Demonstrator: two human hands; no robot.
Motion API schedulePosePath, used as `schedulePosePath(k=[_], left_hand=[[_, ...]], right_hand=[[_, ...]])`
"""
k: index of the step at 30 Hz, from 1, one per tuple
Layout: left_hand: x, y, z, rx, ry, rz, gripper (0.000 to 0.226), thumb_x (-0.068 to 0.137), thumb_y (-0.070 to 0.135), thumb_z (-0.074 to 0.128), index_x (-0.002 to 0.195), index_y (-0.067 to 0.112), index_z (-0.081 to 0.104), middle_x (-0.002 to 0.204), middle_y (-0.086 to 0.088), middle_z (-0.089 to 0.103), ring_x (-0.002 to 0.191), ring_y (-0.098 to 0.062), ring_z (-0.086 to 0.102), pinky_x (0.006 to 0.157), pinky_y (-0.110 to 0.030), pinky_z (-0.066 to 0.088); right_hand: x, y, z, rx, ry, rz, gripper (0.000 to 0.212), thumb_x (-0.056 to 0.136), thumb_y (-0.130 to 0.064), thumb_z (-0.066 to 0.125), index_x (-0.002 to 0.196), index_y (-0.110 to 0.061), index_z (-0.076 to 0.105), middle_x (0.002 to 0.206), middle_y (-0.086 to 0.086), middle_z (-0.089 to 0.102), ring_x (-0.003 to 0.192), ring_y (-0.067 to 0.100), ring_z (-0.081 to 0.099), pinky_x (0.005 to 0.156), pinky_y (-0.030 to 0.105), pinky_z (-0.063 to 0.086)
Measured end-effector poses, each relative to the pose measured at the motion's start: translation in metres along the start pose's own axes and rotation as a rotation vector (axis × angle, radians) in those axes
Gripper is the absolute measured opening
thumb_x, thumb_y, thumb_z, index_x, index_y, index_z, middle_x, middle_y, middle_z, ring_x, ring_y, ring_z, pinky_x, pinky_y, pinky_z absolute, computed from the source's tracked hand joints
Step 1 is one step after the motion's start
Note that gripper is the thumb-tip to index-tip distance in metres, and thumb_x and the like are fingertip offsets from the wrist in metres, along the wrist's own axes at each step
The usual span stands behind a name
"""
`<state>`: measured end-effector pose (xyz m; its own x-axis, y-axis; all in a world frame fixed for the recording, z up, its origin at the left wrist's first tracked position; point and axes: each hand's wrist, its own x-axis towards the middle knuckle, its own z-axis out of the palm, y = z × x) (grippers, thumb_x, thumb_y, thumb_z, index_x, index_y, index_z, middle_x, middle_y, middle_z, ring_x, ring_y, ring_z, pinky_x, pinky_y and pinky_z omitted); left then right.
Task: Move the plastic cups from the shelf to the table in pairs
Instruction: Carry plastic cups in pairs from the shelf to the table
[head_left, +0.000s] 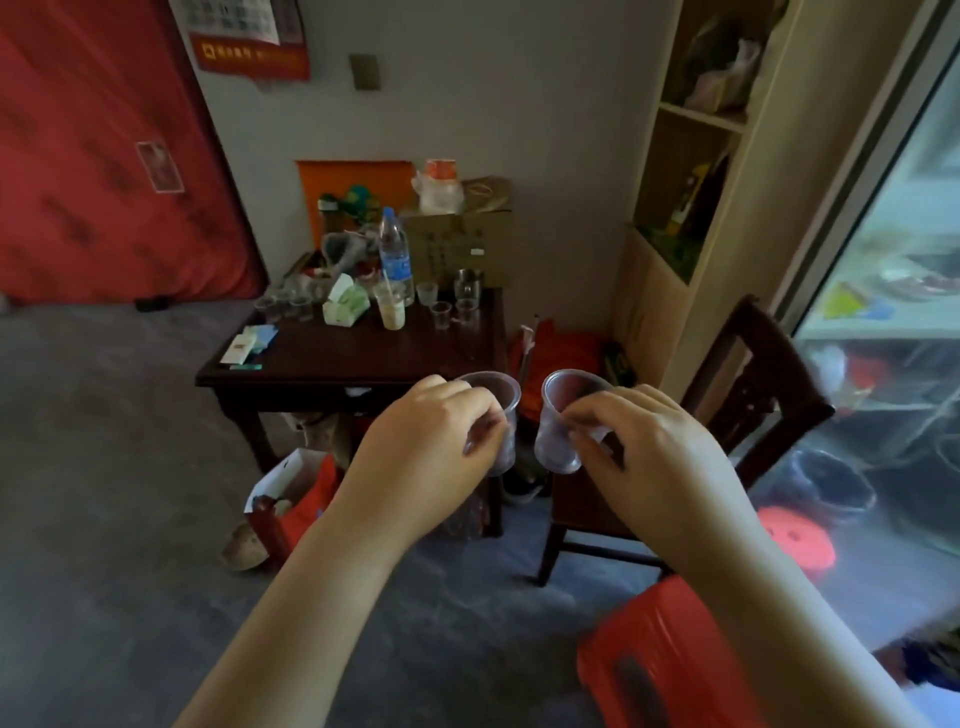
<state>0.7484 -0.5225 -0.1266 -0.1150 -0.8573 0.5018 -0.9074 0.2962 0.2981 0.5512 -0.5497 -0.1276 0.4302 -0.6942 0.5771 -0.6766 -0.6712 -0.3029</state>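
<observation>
Currently both arms reach forward over grey floor (130, 519), short of the dark wooden tabletop (363, 358). Left hand (431, 447) is wrapped around a clear plastic cup (496, 410), fingers curled over its wall, mouth up and tipped slightly away. Right hand (660, 457) pinches a second clear cup (563, 421) between thumb and fingertips, also mouth up. The two cups sit side by side in the air with a narrow gap between them, not touching, level with the tabletop's near right corner as seen from above.

Tabletop: near half mostly bare wood; a few cards and packets (249, 343) lie by the left edge. Back half crowded: water bottle (395, 254), tissue box (345, 306), a cup with a straw (390, 309), cardboard box (457, 244) against the wall. Small clear cups already stand there, one cluster back left (285, 306), another back right (452, 309).

Right of the tabletop, a dark wooden chair (748, 395) stands close, a narrow passage between. Shelf unit (691, 171) rises behind it. Red plastic stool (670, 660) sits under the right forearm. Boxes and bags (296, 493) crowd the floor beneath the near edge.
</observation>
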Motion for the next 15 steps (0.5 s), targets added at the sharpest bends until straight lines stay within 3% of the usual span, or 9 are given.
schedulePosePath(k=[6,15], left_hand=[[0.05,-0.046,0.038,0.025,-0.027,-0.064,0.012,0.083,0.024,0.06,0.073,0.019,0.06,0.068,0.009,0.055,0.074,-0.01,0.047,0.058,-0.023,0.037],[0.103,-0.159,0.06,0.064,-0.027,-0.171,0.012,0.084,0.03,0.057,0.075,0.022,0.059,0.069,0.013,0.053,0.074,-0.007,0.046,0.058,-0.021,0.035]], right_hand=[[0.063,0.056,0.045,0.025,-0.054,0.004,0.012,0.08,-0.017,0.066,0.091,-0.02,0.064,0.086,-0.007,0.065,0.085,0.012,0.054,0.06,0.033,0.05],[0.163,0.074,0.15,0.1,-0.155,-0.059,0.011,0.083,-0.024,0.059,0.094,-0.023,0.062,0.089,-0.01,0.063,0.086,0.009,0.052,0.063,0.024,0.046]])
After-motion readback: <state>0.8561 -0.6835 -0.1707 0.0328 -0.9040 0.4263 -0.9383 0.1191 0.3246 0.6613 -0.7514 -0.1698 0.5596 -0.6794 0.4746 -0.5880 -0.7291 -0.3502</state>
